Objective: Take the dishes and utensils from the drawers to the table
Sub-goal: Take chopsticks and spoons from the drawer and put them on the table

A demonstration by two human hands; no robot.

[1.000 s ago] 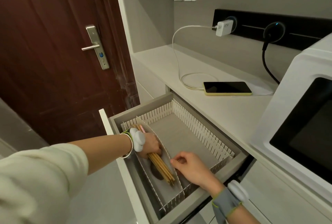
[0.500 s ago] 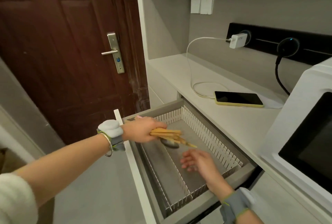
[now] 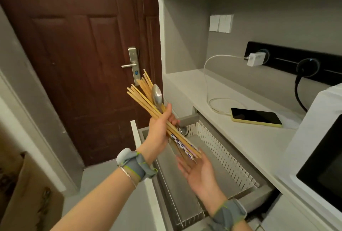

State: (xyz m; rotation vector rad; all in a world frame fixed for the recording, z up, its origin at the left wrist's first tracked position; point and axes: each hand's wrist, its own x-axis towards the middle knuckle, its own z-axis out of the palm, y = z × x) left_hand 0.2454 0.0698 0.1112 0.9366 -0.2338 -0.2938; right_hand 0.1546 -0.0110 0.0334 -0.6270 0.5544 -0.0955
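Note:
My left hand [image 3: 160, 126] grips a bundle of wooden chopsticks [image 3: 143, 95] together with a metal spoon [image 3: 157, 95], held tilted above the open drawer [image 3: 224, 158]. The chopsticks' patterned ends point down toward my right hand [image 3: 199, 171], which is open, palm up, just under those ends and holds nothing. A second metal utensil end [image 3: 183, 130] shows just behind the bundle. White slotted dividers line the grey drawer, whose visible compartments look bare.
A yellow-cased phone [image 3: 256, 116] lies charging on the white counter [image 3: 240, 134], its cable running to a wall plug [image 3: 256, 59]. A white microwave [image 3: 320, 156] stands at the right. A dark wooden door [image 3: 77, 64] is straight ahead, and a cardboard box [image 3: 27, 193] sits at the lower left.
My left hand has lifted the chopsticks and spoon out of the drawer and tilted them up. My right hand has turned palm up beneath their lower ends.

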